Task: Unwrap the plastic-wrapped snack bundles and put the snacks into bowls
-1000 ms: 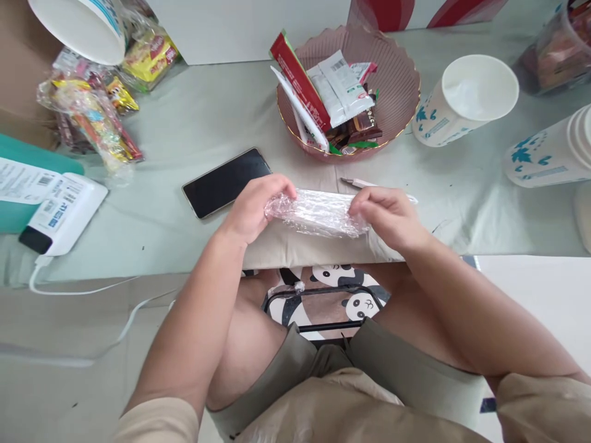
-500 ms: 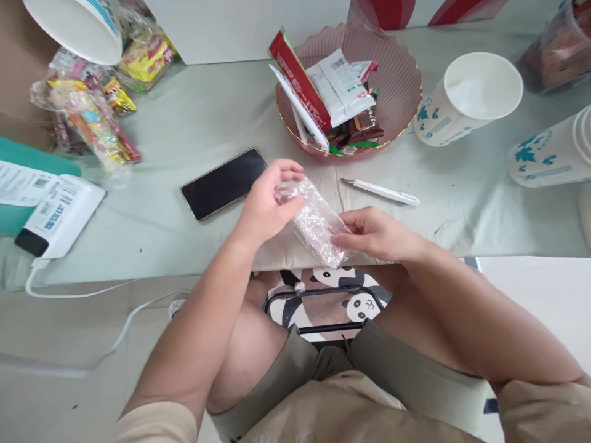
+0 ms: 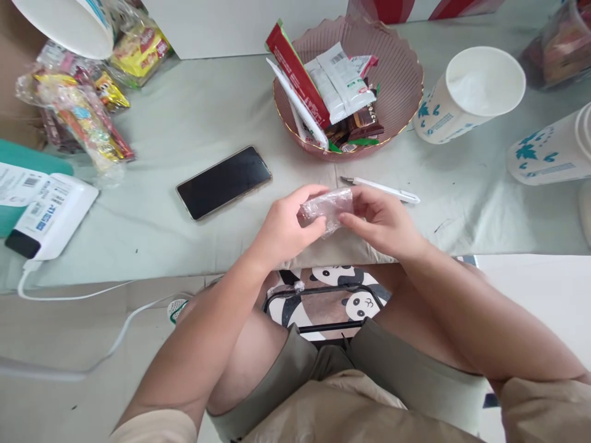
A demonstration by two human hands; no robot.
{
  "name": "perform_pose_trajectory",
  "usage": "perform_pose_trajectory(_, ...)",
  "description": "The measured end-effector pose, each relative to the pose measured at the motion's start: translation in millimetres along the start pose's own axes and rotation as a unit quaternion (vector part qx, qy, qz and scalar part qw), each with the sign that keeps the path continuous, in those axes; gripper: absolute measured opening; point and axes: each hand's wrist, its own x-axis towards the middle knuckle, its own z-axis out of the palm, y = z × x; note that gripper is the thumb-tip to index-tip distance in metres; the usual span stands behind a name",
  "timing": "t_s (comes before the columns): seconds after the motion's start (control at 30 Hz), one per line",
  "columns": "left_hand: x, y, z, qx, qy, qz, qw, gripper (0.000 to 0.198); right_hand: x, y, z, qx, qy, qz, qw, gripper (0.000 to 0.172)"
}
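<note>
Between my two hands is a crinkled clear plastic wrapper (image 3: 329, 206), bunched into a short, roughly level bundle above the table's front edge. My left hand (image 3: 292, 223) grips its left end, thumb below and fingers over the top. At the right end, my right hand (image 3: 382, 216) pinches it between thumb and fingers. Whether anything lies inside the plastic I cannot tell. A white utility knife (image 3: 388, 189) lies just behind my right hand, partly covered by it. To the left of my left hand rests a black phone (image 3: 225, 182).
A pink ribbed bowl (image 3: 401, 74) of packaged snacks stands behind my hands. Paper cups (image 3: 484, 83) are on the right. Snack packets (image 3: 83, 111) and a white power bank (image 3: 64, 212) with a cable (image 3: 124, 326) lie left. Below the table edge is a panda-patterned surface (image 3: 323, 307).
The plastic wrapper has gone from a long slanting shape to a shorter, bunched one. My left hand has come down and right; my right hand has risen slightly toward the knife.
</note>
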Motion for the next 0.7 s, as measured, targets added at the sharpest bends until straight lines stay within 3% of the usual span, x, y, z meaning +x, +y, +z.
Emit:
perform_pose_trajectory(0.07, 2, -1, -0.8, -0.053, -0.014, -0.02, 0.998, 0.038, 1, 2, 1, -0.017, 0.06, -0.009, 0.998, 0.032)
perform_pose_trajectory(0.17, 4, -3, 1.3, -0.12, -0.018, -0.039, 0.992, 0.04, 1, 5, 2, 0.028, 0.033, 0.002, 0.999, 0.047)
perform_pose_trajectory(0.27, 8, -5, 6.9, -0.19, -0.006, -0.056, 0.98, 0.055, 1, 7, 6, 0.067, 0.043, 0.031, 0.996, 0.037)
perform_pose_trajectory(0.33, 9, -7, 10.7, -0.209, -0.019, -0.062, 0.976, 0.062, 1, 8, 9, 0.076, 0.075, 0.035, 0.994, 0.039)
perform_pose_trajectory(0.47, 13, -3, 14.1, -0.219, -0.025, -0.061, 0.974, 0.067, 4, 1, 4, 0.116, 0.072, 0.026, 0.99, 0.04)
perform_pose_trajectory(0.57, 17, 2, 14.4, -0.267, -0.027, -0.047, 0.962, 0.063, 4, -8, -14, 0.116, 0.185, 0.014, 0.976, 0.029)
perform_pose_trajectory(0.7, 24, 7, 19.4, -0.272, -0.039, -0.041, 0.961, 0.041, 0, -16, -53, 0.096, 0.341, -0.029, 0.935, 0.024)
